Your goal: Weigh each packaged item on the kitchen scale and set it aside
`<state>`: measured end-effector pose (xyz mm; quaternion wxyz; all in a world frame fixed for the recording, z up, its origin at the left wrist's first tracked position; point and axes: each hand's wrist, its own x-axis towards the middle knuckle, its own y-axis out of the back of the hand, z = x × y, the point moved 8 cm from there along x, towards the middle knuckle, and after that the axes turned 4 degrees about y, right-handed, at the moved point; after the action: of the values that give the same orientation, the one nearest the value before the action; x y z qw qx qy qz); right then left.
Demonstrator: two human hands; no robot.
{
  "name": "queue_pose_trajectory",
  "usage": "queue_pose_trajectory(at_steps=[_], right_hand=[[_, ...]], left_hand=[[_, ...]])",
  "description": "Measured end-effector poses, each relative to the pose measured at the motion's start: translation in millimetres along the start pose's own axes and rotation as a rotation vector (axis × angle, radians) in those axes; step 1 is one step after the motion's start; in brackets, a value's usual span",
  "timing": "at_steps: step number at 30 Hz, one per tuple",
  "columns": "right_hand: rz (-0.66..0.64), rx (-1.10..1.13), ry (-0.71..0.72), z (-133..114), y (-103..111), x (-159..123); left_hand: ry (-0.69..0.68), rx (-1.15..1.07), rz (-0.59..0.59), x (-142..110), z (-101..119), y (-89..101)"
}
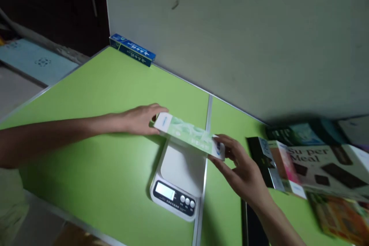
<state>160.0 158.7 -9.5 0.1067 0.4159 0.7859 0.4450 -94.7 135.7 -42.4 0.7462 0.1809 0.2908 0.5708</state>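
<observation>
A long, thin green-and-white box (pixel 188 134) is held level just above the platform of a white kitchen scale (pixel 178 178). My left hand (pixel 141 119) grips the box's left end with its fingers closed around it. My right hand (pixel 240 167) pinches the right end between thumb and fingers. The scale's display and three buttons face me at the front. Whether the box touches the platform I cannot tell.
A blue box (pixel 132 50) lies against the grey wall at the back of the green table (pixel 86 92). Several flat product boxes (pixel 317 165) are piled on the right. A metal seam (pixel 208 111) divides two tabletops. The table edge runs along the left.
</observation>
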Motion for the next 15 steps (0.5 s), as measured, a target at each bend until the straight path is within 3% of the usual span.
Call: queue_pose_trajectory(at_steps=[3,7,12,15], right_hand=[[0.022,0.049,-0.022,-5,-21,60],[0.059,0.14,-0.056,-6,-71,158],[0.13,0.059,0.071,-18,-122,281],[0.156,0.051,0.126,-21,-146,340]], left_hand=[[0.069,-0.204,0.231,13,-39,49.2],[0.027,-0.42,0.552,39,-99,110.6],[-0.034,-0.364,0.973,78,-170,188.2],[0.027,-0.301,1.116,103,-208,230.0]])
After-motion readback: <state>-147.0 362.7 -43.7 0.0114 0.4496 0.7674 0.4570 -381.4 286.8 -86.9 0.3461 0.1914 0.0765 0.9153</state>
